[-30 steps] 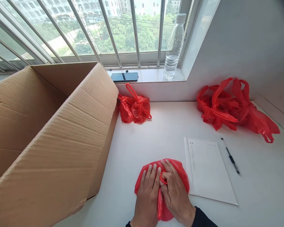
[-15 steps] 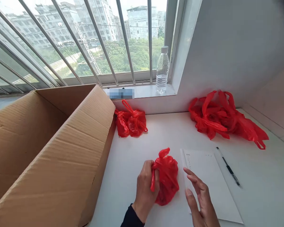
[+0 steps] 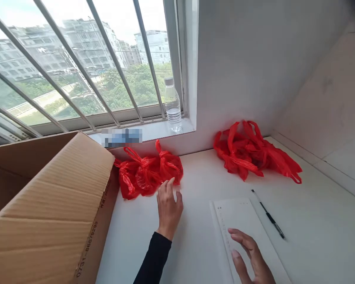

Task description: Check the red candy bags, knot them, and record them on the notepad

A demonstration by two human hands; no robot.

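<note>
Three knotted red plastic bags sit side by side against the wall under the window. My left hand (image 3: 169, 209) is at the front of the rightmost knotted bag (image 3: 170, 165), thumb apart from the fingers, holding nothing; whether the fingertips touch the bag I cannot tell. Beside it stands the middle bag (image 3: 147, 173), and the left bag (image 3: 127, 183) is next to the cardboard box. My right hand (image 3: 250, 256) hovers open over a white paper pad (image 3: 239, 215) with small writing along its edge. A black pen (image 3: 269, 215) lies to the right of the pad.
A large open cardboard box (image 3: 56, 205) takes up the left side. Loose red plastic bags (image 3: 254, 152) are heaped by the wall at the back right. A part-filled water bottle (image 3: 173, 106) stands on the windowsill, beside a blurred-out blue object (image 3: 122, 137).
My left hand has carried a knotted red bag forward and left to the two others and let it go. My right hand stays open over the pad. The view has turned right.
</note>
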